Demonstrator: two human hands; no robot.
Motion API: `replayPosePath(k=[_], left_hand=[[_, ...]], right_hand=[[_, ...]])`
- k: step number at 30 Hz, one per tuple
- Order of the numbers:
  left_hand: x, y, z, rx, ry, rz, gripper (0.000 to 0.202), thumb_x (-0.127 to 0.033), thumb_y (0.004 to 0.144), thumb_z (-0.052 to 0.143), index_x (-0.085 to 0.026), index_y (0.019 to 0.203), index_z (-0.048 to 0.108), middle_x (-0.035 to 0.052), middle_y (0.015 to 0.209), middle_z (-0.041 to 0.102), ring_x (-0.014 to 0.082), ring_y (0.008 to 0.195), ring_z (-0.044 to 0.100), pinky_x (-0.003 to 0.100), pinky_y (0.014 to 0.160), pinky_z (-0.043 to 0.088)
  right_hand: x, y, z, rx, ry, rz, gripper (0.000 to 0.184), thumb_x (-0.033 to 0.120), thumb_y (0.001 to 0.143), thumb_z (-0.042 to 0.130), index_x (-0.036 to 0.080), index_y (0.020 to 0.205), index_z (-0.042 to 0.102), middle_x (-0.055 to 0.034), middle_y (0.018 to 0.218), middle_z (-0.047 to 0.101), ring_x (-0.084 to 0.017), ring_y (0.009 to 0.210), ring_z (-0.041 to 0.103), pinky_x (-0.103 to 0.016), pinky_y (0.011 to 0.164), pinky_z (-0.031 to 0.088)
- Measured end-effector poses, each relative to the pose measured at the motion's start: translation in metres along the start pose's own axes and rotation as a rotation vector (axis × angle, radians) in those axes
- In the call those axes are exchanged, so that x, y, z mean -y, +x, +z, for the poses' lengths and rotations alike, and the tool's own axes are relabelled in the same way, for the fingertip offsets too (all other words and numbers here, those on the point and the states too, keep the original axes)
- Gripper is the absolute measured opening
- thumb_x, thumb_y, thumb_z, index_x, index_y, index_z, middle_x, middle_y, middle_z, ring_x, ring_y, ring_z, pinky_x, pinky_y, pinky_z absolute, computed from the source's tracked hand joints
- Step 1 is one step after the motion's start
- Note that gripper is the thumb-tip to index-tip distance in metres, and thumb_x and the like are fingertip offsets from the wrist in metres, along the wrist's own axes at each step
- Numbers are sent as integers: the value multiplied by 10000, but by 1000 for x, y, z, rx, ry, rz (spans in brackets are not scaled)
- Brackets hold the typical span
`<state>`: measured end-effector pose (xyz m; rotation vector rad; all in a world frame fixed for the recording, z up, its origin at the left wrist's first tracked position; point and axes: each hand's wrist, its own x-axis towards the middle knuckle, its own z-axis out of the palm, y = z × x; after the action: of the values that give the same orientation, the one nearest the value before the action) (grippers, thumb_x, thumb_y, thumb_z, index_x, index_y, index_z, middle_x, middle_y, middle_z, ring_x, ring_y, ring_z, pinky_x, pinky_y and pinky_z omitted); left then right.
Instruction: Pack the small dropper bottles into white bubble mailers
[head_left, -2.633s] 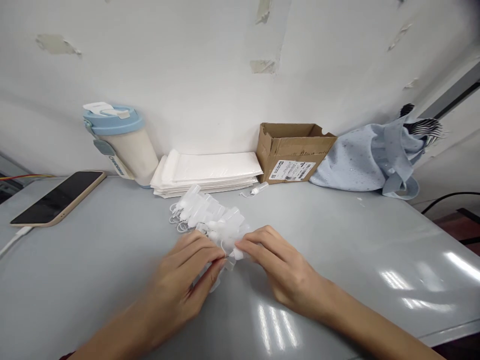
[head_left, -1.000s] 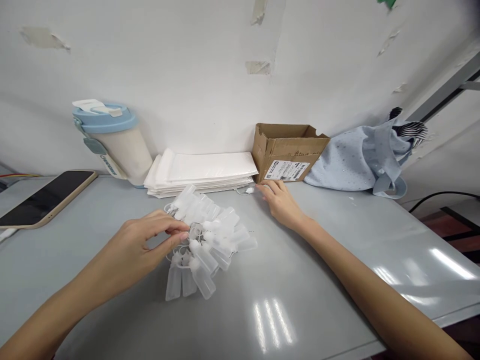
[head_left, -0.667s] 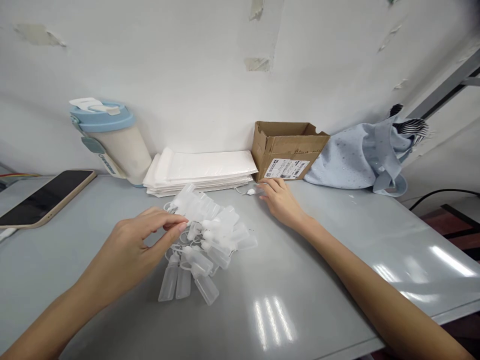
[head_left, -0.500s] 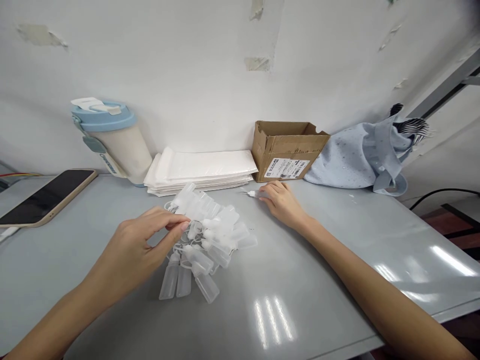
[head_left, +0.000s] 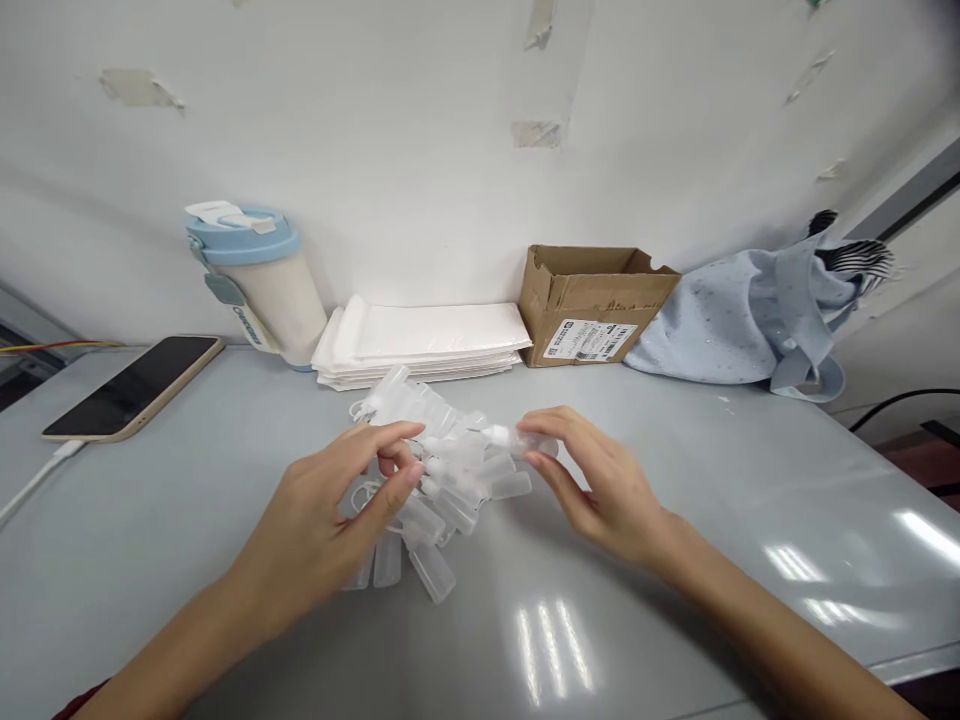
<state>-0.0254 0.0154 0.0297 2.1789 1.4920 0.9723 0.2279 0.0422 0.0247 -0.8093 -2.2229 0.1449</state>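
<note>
A pile of several small translucent plastic bottles [head_left: 439,470] with looped caps lies on the grey table [head_left: 225,520] in front of me. My left hand [head_left: 330,520] rests on the pile's left side, thumb and forefinger pinching at the bottles there. My right hand [head_left: 600,480] hovers at the pile's right edge and holds one small bottle [head_left: 525,440] between its fingertips, lying sideways with its white cap end pointing left.
Against the wall stand a blue-lidded tumbler [head_left: 262,285], a stack of white padded envelopes [head_left: 427,340], an open cardboard box [head_left: 592,305] and a light blue cloth bag [head_left: 742,320]. A phone [head_left: 139,385] on a charging cable lies at the left.
My right hand reached to the box, picked up a lone small bottle from the table there and brought it back to the pile. My left hand stayed on the bottles.
</note>
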Motion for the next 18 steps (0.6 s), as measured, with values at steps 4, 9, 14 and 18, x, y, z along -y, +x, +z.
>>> replayPosePath(k=[4, 9, 14, 18], left_hand=[[-6, -2, -2, -12, 0, 72, 327, -356, 923, 495, -298, 1245, 506, -18, 832, 666, 119, 702, 590, 126, 375, 379], [-12, -4, -6, -55, 44, 91, 220, -347, 917, 504, -279, 1109, 589, -21, 849, 706, 127, 731, 655, 126, 387, 403], [-14, -4, -5, -47, 45, 112, 119, -296, 909, 519, -256, 942, 626, -26, 849, 716, 108, 672, 650, 120, 420, 429], [-15, -3, -2, -19, -8, 76, 92, -276, 905, 523, -267, 923, 613, -57, 759, 695, 87, 594, 624, 112, 396, 401]], right_hand=[[12, -2, 1, 10, -7, -86, 293, 77, 907, 461, 154, 1190, 463, -118, 995, 613, -189, 909, 604, -311, 726, 542], [15, -4, 1, 1, -47, -135, 263, 69, 895, 477, 109, 1155, 492, -132, 962, 632, -194, 893, 615, -310, 727, 560], [16, -5, 1, -15, -18, -146, 229, 57, 886, 497, 60, 1114, 522, -147, 955, 636, -187, 903, 603, -299, 761, 553], [19, -5, 1, -3, 40, -130, 230, 53, 887, 495, 41, 1114, 529, -147, 965, 631, -174, 914, 588, -281, 782, 541]])
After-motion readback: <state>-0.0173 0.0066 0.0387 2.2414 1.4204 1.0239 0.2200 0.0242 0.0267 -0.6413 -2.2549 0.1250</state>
